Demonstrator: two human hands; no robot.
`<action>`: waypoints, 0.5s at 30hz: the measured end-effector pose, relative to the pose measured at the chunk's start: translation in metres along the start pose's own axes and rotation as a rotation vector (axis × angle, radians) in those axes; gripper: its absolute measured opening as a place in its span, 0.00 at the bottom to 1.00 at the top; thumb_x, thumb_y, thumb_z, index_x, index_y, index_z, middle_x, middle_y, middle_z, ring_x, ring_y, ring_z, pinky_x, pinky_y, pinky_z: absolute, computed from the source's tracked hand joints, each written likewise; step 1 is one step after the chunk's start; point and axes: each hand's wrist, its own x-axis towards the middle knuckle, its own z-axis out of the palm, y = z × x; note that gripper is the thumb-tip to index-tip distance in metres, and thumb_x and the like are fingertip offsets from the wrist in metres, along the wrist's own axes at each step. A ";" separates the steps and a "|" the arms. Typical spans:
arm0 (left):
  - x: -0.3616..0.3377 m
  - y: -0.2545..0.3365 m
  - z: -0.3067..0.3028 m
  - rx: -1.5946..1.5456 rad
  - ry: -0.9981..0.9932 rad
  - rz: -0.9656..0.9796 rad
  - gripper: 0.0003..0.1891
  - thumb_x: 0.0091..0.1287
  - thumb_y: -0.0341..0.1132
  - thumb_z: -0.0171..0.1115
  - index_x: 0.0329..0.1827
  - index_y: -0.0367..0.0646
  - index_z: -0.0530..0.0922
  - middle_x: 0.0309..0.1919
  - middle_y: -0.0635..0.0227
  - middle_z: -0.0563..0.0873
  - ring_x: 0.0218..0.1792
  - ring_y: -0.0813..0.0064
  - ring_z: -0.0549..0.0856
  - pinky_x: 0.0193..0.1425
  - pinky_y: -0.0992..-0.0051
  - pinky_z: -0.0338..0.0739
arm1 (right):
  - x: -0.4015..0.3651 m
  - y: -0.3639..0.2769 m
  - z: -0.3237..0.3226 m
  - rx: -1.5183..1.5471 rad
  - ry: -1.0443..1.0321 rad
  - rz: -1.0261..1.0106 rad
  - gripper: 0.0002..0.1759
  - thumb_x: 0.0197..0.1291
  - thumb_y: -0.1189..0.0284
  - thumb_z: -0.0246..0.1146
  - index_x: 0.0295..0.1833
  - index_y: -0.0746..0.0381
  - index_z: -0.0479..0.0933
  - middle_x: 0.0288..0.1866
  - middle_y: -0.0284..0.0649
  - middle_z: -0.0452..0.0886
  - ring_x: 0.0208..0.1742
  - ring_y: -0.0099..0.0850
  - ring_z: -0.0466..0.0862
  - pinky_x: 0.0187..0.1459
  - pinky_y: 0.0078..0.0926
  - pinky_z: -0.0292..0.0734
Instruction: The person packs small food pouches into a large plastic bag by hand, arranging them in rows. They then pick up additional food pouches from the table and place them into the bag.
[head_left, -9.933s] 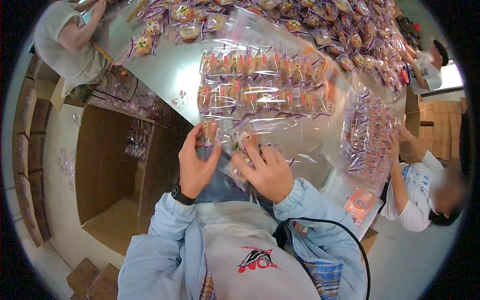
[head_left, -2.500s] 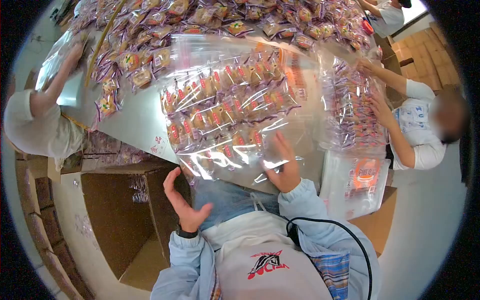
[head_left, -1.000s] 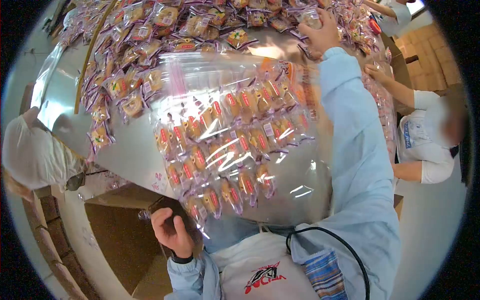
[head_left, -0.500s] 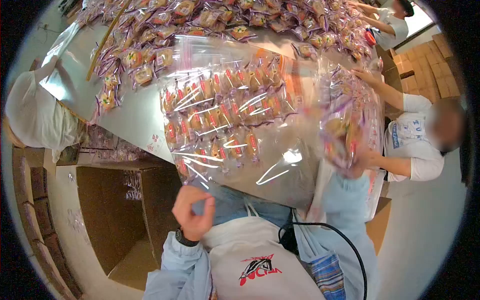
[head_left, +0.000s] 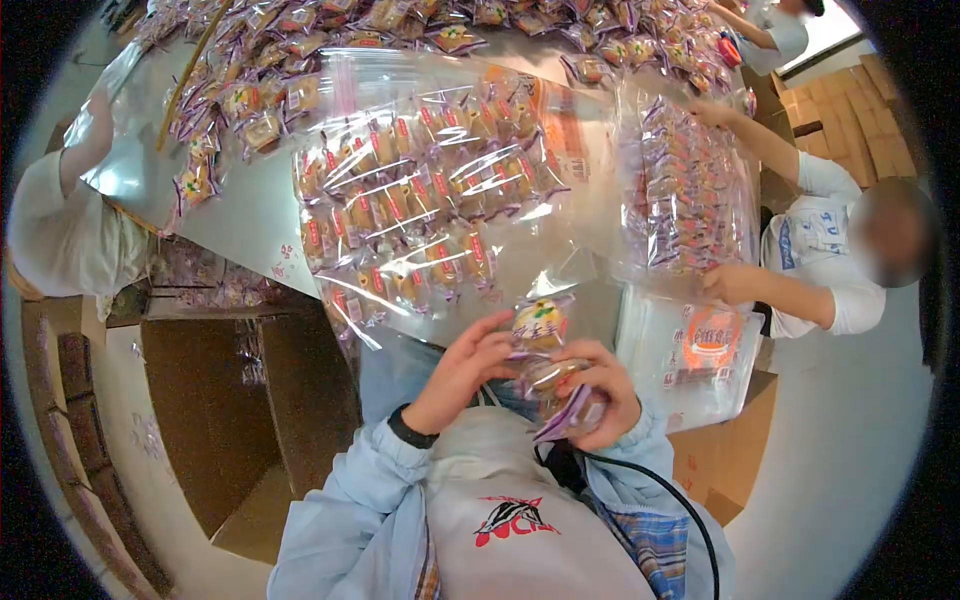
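Note:
Near the table's front edge, my left hand (head_left: 468, 368) has its fingers on a small wrapped snack packet (head_left: 540, 324) with a yellow and green print. My right hand (head_left: 603, 392) is closed round more packets (head_left: 574, 412) in clear and purple wrap, just beside it. Behind my hands lies a large clear bag (head_left: 530, 262) on the metal table (head_left: 255, 225), holding rows of packets with red labels. The hidden parts of my fingers lie behind the packets.
A co-worker at the right has both hands on another filled bag (head_left: 690, 190). Flat printed bags (head_left: 700, 362) lie below it. Loose packets (head_left: 430, 30) are heaped at the back. Another person stands left, near an open cardboard box (head_left: 215, 420). A cable (head_left: 690, 490) crosses my right side.
My right hand has come from the right side to my front with packets. My left hand has moved right and up to meet them. The co-worker's bag now shows unobstructed.

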 end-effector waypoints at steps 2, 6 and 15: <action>0.005 -0.009 0.002 0.092 0.029 0.011 0.31 0.79 0.30 0.60 0.83 0.40 0.60 0.70 0.59 0.79 0.66 0.68 0.82 0.67 0.69 0.80 | 0.005 0.006 0.002 -0.165 -0.112 -0.091 0.34 0.38 0.68 0.79 0.57 0.57 0.83 0.71 0.54 0.76 0.66 0.53 0.79 0.67 0.49 0.73; 0.016 -0.021 0.009 0.135 0.068 0.205 0.34 0.79 0.29 0.62 0.84 0.39 0.57 0.70 0.56 0.79 0.67 0.69 0.81 0.69 0.68 0.80 | 0.011 0.013 -0.001 -0.412 -0.188 -0.177 0.33 0.39 0.65 0.79 0.58 0.56 0.84 0.74 0.57 0.74 0.64 0.56 0.79 0.65 0.50 0.75; 0.042 -0.037 0.014 -0.210 0.093 0.199 0.24 0.82 0.34 0.58 0.78 0.41 0.65 0.67 0.62 0.80 0.64 0.67 0.82 0.66 0.65 0.81 | -0.018 0.004 -0.005 -0.230 0.088 0.135 0.38 0.41 0.65 0.82 0.62 0.58 0.80 0.81 0.60 0.62 0.71 0.51 0.77 0.67 0.45 0.75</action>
